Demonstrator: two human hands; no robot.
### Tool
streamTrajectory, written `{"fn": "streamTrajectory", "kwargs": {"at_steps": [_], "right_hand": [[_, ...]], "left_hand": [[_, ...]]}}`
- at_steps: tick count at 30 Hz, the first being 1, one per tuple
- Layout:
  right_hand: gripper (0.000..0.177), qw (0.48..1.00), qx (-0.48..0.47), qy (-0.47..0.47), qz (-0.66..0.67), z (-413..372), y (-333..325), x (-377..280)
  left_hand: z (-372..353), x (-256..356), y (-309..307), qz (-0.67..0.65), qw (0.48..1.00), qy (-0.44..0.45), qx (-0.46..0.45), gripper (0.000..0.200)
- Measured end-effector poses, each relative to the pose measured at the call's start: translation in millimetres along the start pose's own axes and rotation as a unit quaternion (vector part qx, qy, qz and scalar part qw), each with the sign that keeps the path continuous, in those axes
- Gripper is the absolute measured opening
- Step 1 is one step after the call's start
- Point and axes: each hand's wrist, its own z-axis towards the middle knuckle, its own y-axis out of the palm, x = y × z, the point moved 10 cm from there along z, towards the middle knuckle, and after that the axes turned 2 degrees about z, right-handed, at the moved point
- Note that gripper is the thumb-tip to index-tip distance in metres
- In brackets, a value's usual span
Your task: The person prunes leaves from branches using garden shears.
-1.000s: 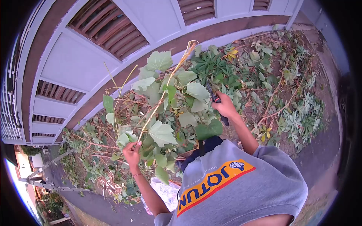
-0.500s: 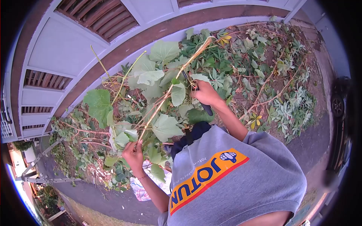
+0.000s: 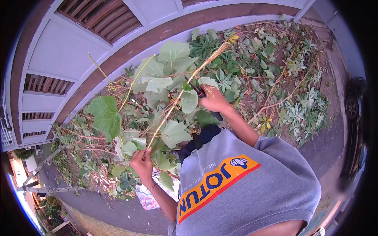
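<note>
My left hand (image 3: 141, 162) is closed on the lower end of a long pale vine stem (image 3: 167, 115) with large lobed green leaves (image 3: 173, 133). The stem slants up to the right, to a frayed light-brown end. My right hand (image 3: 212, 98) is closed round dark-handled pruning shears (image 3: 200, 93), whose blades point up and left beside the stem and a leaf. Leaves partly hide the blades, and whether they touch the stem cannot be made out.
Cut branches and leaves (image 3: 256, 78) cover the ground along a pale wall (image 3: 71, 51) with slatted vents. A white and pink bag (image 3: 147, 196) lies by my left forearm. A metal frame (image 3: 51, 189) stands at the left, and a dark vehicle (image 3: 351, 118) at the far right.
The vine's upper end has shifted slightly right and down. My right hand and the shears have turned a little, so more of the blades shows. My left hand has moved slightly down.
</note>
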Motion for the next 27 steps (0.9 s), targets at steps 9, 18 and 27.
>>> {"fn": "streamTrajectory", "kwargs": {"at_steps": [9,18,27], "right_hand": [[0.037,0.998,0.062,0.001,0.003,9.7,-10.3,23.6],[0.036,0.987,0.049,0.109,0.107,17.4,-5.9,53.8],[0.023,0.936,0.172,0.018,0.308,57.2,-76.4,44.3]], "left_hand": [[-18.4,14.2,17.6,0.001,1.0,-0.01,-0.013,0.016],[-18.5,13.1,15.7,0.008,1.0,-0.023,0.013,0.016],[-29.8,-20.8,-23.6,0.071,0.985,-0.088,0.129,0.02]]}}
